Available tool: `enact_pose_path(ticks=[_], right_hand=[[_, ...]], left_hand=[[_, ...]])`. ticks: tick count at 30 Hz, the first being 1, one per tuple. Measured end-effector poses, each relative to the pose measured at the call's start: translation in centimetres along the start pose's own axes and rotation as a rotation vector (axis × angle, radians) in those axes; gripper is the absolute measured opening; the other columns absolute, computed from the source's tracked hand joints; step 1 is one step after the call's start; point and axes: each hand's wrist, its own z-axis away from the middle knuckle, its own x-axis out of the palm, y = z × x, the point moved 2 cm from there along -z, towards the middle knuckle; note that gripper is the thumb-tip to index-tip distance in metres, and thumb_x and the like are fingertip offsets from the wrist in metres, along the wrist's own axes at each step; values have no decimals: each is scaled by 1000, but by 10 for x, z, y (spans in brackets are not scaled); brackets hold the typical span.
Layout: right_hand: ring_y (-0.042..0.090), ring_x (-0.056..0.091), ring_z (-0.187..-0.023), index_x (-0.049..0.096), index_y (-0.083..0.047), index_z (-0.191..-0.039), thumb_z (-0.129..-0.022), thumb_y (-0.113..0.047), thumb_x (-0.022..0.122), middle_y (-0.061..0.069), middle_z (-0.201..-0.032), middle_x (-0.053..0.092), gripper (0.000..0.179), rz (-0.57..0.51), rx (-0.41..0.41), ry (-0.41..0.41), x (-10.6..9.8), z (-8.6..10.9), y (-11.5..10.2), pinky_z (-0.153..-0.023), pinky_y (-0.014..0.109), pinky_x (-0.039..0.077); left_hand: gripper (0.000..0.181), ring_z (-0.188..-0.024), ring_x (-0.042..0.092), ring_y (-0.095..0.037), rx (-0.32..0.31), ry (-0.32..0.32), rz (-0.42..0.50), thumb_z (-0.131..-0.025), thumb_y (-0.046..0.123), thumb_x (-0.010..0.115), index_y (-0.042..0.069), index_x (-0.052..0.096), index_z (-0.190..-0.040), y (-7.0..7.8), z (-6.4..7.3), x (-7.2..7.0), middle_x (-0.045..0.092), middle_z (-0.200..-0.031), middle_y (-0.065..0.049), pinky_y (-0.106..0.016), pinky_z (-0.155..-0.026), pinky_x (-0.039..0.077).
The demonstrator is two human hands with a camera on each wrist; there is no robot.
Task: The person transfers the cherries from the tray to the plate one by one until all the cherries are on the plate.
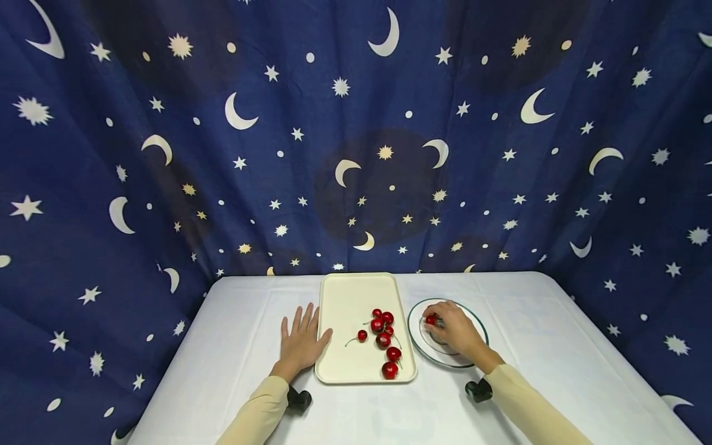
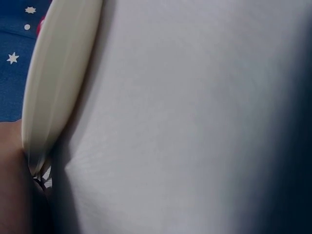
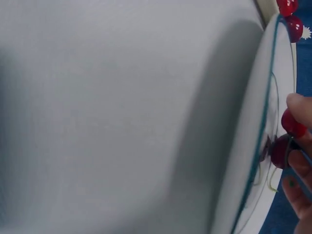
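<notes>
Over the white plate (image 1: 473, 357) with a dark green rim, my right hand (image 1: 458, 330) pinches a red cherry (image 3: 292, 123) between thumb and fingers. Just below that one, the right wrist view shows a darker cherry (image 3: 280, 152) with a stem, close to the fingers; whether they touch it I cannot tell. On the left, my left hand (image 1: 302, 346) lies with fingers spread beside the cream tray (image 1: 347, 296), its thumb at the tray's left rim. Several red cherries (image 1: 383, 340), some with stems, lie in the right half of the tray.
A white cloth covers the table (image 1: 545, 346). Behind and at both sides hangs a dark blue curtain (image 1: 300, 179) with moons and stars. The plate stands close to the tray's right edge.
</notes>
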Motion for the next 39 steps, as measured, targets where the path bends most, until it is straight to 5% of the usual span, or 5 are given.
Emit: enact_pose_path(ticks=[7,18,32,39], right_hand=[[30,67,-102,75,-12,-99,-80,-13,87,6,-101,77,22,16,31,-11,6,5,2,-92,55,52],[25,63,-100,74,-12,-100,-84,-14,84,5,-105,76,19,-1,-41,105,12,-4,-14,-89,47,49],[19,62,-108,73,-14,-116,-93,-24,76,1,-116,75,25,-115,-121,-43,26,-8,-50,-94,46,52],[19,63,-104,76,-18,-115,-91,-22,76,4,-116,75,24,-92,-173,-19,32,-7,-53,-88,43,52]], left_hand=[[77,-164,10,-34,-14,-4,-9,-104,61,38,14,27,-164,-1,0,4,19,-175,-7,-64,-129,-1],[76,-163,13,-35,-8,28,-16,-103,59,42,14,31,-163,-7,-3,6,23,-174,-7,-65,-128,1],[77,-162,13,-37,7,19,3,-102,58,40,10,29,-163,0,2,-2,24,-173,-11,-65,-128,0],[75,-163,14,-35,2,27,-23,-103,58,40,13,30,-163,0,-1,3,24,-173,-8,-64,-128,2]])
